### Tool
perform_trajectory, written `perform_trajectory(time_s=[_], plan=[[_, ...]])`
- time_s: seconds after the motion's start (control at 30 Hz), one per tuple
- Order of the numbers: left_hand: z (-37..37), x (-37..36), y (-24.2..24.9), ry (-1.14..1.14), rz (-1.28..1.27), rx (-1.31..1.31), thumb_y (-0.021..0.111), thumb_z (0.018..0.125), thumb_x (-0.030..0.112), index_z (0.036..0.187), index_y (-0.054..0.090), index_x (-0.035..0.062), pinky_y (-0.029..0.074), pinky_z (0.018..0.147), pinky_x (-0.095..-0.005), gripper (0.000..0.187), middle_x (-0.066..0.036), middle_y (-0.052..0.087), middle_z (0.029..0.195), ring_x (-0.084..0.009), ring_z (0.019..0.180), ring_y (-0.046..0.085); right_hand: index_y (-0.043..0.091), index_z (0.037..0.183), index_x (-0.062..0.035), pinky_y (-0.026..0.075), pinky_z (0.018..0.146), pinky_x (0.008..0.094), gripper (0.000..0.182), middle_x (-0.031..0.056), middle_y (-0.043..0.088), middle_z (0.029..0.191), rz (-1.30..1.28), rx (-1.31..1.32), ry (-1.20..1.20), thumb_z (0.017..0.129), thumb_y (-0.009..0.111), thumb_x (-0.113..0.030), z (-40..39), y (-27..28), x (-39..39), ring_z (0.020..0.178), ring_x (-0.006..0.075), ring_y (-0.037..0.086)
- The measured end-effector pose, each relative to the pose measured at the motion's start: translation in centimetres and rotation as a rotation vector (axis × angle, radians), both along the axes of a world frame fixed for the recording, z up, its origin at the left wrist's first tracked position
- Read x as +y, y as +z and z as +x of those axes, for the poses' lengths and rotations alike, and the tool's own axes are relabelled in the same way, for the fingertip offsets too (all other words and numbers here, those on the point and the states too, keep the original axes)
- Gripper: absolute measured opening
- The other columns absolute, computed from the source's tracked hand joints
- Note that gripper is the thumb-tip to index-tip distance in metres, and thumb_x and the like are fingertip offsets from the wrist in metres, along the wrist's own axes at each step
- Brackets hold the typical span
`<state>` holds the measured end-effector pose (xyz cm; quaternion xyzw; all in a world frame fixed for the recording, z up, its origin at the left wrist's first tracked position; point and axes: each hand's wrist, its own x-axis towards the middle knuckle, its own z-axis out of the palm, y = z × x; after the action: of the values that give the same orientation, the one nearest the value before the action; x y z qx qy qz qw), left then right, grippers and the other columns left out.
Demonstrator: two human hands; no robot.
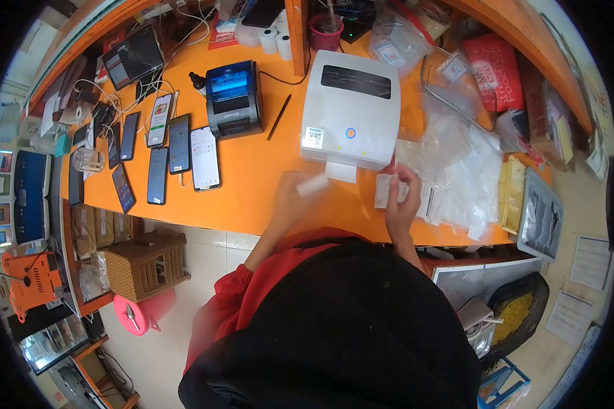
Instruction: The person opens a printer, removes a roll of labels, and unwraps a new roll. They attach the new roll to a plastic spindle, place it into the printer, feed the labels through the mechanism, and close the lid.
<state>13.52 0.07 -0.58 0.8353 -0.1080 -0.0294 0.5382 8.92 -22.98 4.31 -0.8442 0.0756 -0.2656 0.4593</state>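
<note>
My left hand (286,198), smeared by motion, grips a white paper slip (312,185) in front of the label printer. My right hand (405,199) is over the desk's front part, its fingertips drawn together beside a printed label (383,190); what they pinch, if anything, is too small to tell. The white label printer (351,112) stands just beyond both hands. From its front slot a blank label (341,172) sticks out between them. More printed paper (426,203) lies to the right of my right hand.
Several phones (206,157) lie on the left of the orange desk (252,211). A small blue-topped receipt printer (233,99) and a black pen (280,117) are left of the label printer. Clear plastic bags (467,177) pile up at the right, beside a grey tray (540,215).
</note>
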Motion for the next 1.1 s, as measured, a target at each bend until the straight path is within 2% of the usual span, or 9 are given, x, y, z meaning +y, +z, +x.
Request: perform_trajectory(time_s=[0.07, 0.17, 0.27, 0.37, 0.53, 0.67, 0.83, 0.97, 1.1], plan=[[-1.0, -0.3, 0.2, -0.019, -0.102, 0.084, 0.072, 0.069, 0.002, 0.100, 0.049, 0.0023, 0.046, 0.079, -0.0283, 0.039, -0.008, 0.053, 0.098, -0.0184, 0.092, 0.055, 0.053, 0.106, 0.0011, 0.043, 0.076, 0.0294, 0.022, 0.0115, 0.056, 0.102, 0.103, 0.043, 0.099, 0.086, 0.054, -0.009, -1.4, -1.0, 1.0, 0.091, 0.0190, 0.054], [-2.2, -0.5, 0.5, -0.058, -0.255, 0.279, 0.071, 0.072, 0.002, 0.104, 0.048, 0.0033, 0.045, 0.082, -0.0276, 0.039, -0.007, 0.052, 0.100, -0.0166, 0.094, 0.055, 0.050, 0.110, 0.0013, 0.045, 0.074, 0.0284, 0.029, 0.0104, 0.055, 0.101, 0.355, 0.473, 0.363, 0.086, 0.057, -0.014, -2.2, -0.2, 2.3, 0.089, 0.0156, 0.054], [-2.8, -0.6, -0.4, -0.143, -0.253, 0.289, 0.071, 0.073, 0.002, 0.106, 0.048, 0.0037, 0.044, 0.084, -0.0276, 0.040, -0.005, 0.052, 0.102, -0.0156, 0.096, 0.054, 0.049, 0.113, -0.0009, 0.046, 0.074, 0.0284, 0.034, 0.0095, 0.055, 0.097, 0.827, 0.608, 0.524, 0.085, 0.060, -0.017, -2.4, -2.6, 3.7, 0.089, 0.0144, 0.054], [-3.2, -0.6, 0.7, -0.167, -0.276, 0.330, 0.071, 0.073, 0.003, 0.106, 0.048, 0.0034, 0.043, 0.084, -0.0278, 0.040, -0.005, 0.052, 0.102, -0.0154, 0.097, 0.053, 0.048, 0.116, -0.0044, 0.046, 0.075, 0.0281, 0.037, 0.0097, 0.056, 0.098, 0.845, 0.547, 0.571, 0.085, 0.061, -0.020, -2.0, -1.4, 4.9, 0.091, 0.0152, 0.054], [-3.6, -1.1, 4.1, -0.257, -0.073, 0.367, 0.072, 0.071, 0.009, 0.103, 0.051, 0.0037, 0.045, 0.081, -0.0313, 0.038, -0.010, 0.057, 0.094, -0.0198, 0.094, 0.056, 0.047, 0.117, -0.0042, 0.047, 0.074, 0.0268, 0.040, 0.0098, 0.057, 0.098, 0.525, 0.635, 0.648, 0.083, 0.063, -0.017, -1.5, -1.4, 4.2, 0.085, 0.0148, 0.056], [-3.1, -1.0, 3.7, -0.400, 0.205, 0.073, 0.071, 0.067, 0.014, 0.100, 0.052, 0.0028, 0.046, 0.076, -0.0370, 0.040, -0.017, 0.059, 0.088, -0.0311, 0.087, 0.057, 0.047, 0.116, -0.0030, 0.046, 0.073, 0.0246, 0.041, 0.0097, 0.057, 0.097, 0.282, 0.664, 0.699, 0.081, 0.065, -0.013, -1.4, -0.8, 4.0, 0.083, 0.0139, 0.057], [-3.5, -1.3, 1.9, -0.370, 0.169, 0.131, 0.067, 0.068, 0.011, 0.095, 0.051, 0.0017, 0.046, 0.070, -0.0395, 0.033, -0.020, 0.058, 0.087, -0.0380, 0.080, 0.057, 0.048, 0.112, -0.0023, 0.045, 0.077, 0.0271, 0.035, 0.0109, 0.059, 0.093, 0.520, 0.550, 0.510, 0.087, 0.057, -0.026, -1.3, -3.8, 4.2, 0.083, 0.0173, 0.058], [-3.4, -1.5, 2.2, -0.275, 0.081, 0.239, 0.066, 0.068, 0.011, 0.090, 0.052, 0.0011, 0.046, 0.068, -0.0373, 0.028, -0.017, 0.058, 0.082, -0.0313, 0.077, 0.058, 0.049, 0.108, 0.0005, 0.045, 0.081, 0.0289, 0.037, 0.0120, 0.060, 0.092, 0.932, 0.611, 0.436, 0.091, 0.050, -0.032, 0.9, -2.8, 3.5, 0.084, 0.0183, 0.059], [-3.1, -1.4, 1.5, -0.165, -0.021, 0.338, 0.068, 0.073, 0.017, 0.086, 0.054, 0.0023, 0.045, 0.063, -0.0335, 0.024, -0.012, 0.057, 0.075, -0.0235, 0.070, 0.057, 0.051, 0.107, 0.0024, 0.046, 0.080, 0.0289, 0.035, 0.0129, 0.061, 0.091, 0.975, 0.641, 0.379, 0.091, 0.051, -0.029, 2.7, -2.2, 4.1, 0.084, 0.0172, 0.060]])
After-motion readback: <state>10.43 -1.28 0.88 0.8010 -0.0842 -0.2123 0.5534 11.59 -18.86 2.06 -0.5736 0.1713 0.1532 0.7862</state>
